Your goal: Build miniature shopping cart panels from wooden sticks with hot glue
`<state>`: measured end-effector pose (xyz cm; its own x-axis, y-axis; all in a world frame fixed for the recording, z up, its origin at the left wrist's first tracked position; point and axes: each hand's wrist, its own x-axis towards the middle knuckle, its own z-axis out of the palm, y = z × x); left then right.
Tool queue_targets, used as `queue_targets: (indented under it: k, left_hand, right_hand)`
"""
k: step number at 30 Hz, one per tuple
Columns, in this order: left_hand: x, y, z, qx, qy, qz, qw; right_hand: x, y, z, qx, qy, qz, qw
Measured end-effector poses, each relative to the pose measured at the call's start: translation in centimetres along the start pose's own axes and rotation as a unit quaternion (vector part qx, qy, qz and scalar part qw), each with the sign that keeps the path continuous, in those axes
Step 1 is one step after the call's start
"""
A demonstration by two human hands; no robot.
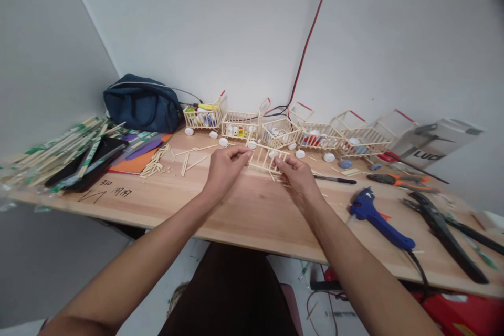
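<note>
Between my two hands, just above the wooden table (252, 210), is a small frame of thin wooden sticks (262, 157) with several crossbars. My left hand (228, 165) pinches its left end between thumb and fingertips. At the right end, my right hand (297, 170) has its thumb and fingers closed on the frame. Directly behind it stand miniature stick shopping carts, among them a middle cart (280, 134) and a cart with yellow and white pieces (240, 127). Part of the frame is hard to separate from the carts behind.
A blue glue gun (380, 218), black-handled cutters (444, 236) and orange-handled pliers (405, 182) lie to the right. Cut sticks (155, 160), a black pen (334, 179), bundled chopsticks (63, 149) and a dark blue bag (142, 102) are also on the table. A wall rises behind.
</note>
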<state>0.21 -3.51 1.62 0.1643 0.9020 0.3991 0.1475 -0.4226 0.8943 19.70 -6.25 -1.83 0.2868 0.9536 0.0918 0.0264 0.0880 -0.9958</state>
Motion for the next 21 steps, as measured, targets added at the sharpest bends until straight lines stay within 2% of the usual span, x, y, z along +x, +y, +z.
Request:
queue_targets:
  k: [2,4,9,11,14,18,21]
  left_hand:
    - [0.2,-0.1,0.9,0.003,-0.01,-0.025,1.0]
    - [0.4,-0.1,1.1,-0.01,0.003,-0.041,0.999]
    - [1.0,-0.2,-0.5,-0.086,0.136,-0.015,0.987]
    - [1.4,-0.6,-1.0,-0.121,0.112,-0.063,0.984]
    - [1.8,-1.6,-1.0,-0.205,0.032,-0.152,0.966]
    - [1.9,-2.4,-0.2,-0.259,-0.046,-0.19,0.946]
    - [1.7,-2.6,0.2,-0.268,-0.081,-0.213,0.936]
  right_hand:
    - [-0.1,-0.1,0.1,0.011,0.002,0.004,1.0]
    - [-0.2,-0.1,0.2,0.015,0.002,0.009,1.0]
    - [-0.1,0.0,0.0,-0.007,-0.004,0.002,1.0]
    - [0.0,0.1,0.0,-0.012,-0.018,0.008,1.0]
    - [-0.1,0.3,-0.1,-0.014,-0.042,0.019,0.999]
    - [-0.1,0.5,-0.2,-0.022,-0.058,0.013,0.998]
    - [-0.1,0.5,-0.2,-0.024,-0.064,0.01,0.998]
